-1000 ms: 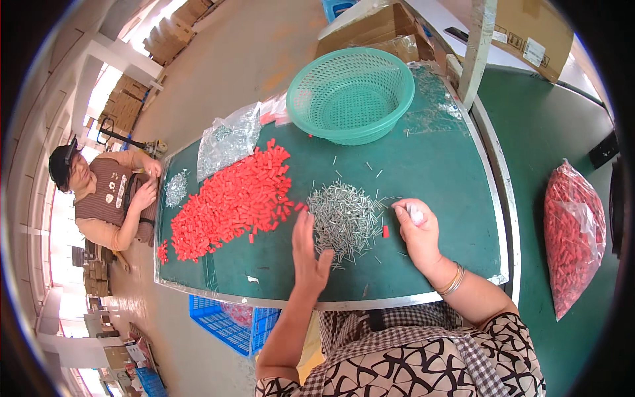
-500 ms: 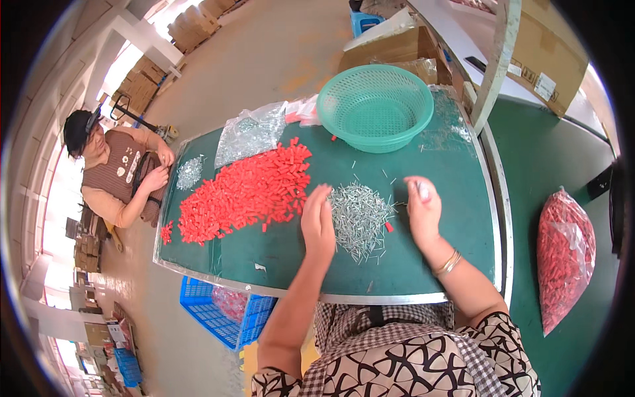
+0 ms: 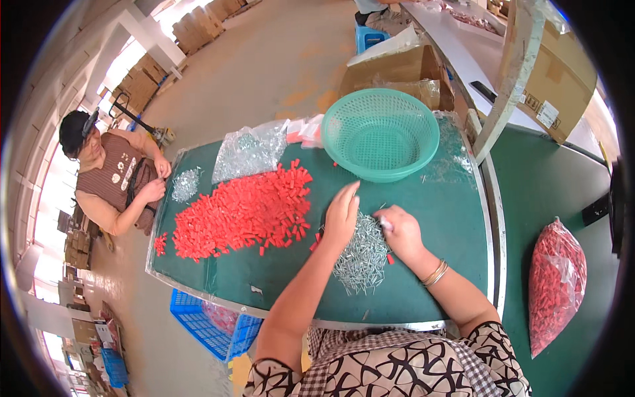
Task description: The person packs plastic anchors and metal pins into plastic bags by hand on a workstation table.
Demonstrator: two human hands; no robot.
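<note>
A heap of thin silver metal pieces [image 3: 362,260], like small screws, lies on the green tabletop between my hands. My left hand [image 3: 342,213] stands on edge along the heap's upper left side, fingers stretched out and nothing seen in it. At the heap's upper right, my right hand [image 3: 401,231] has its fingers curled down against the pieces. Something whitish shows at its thumb; what the fingers hold, if anything, is hidden. One red plastic piece [image 3: 390,259] lies just below the right hand. A big pile of short red plastic tubes [image 3: 241,215] spreads to the left.
A green perforated basin [image 3: 381,173] stands beyond my hands, with a clear plastic bag [image 3: 248,153] left of it. Across the table's left end a co-worker [image 3: 119,169] handles small pieces beside a little silver heap [image 3: 186,184]. A metal post [image 3: 512,86] rises at the right edge.
Both hands have moved away from me toward the heap's far side, and the right hand has come in leftward, its fingers now curled onto the pieces. The view has shifted slightly.
</note>
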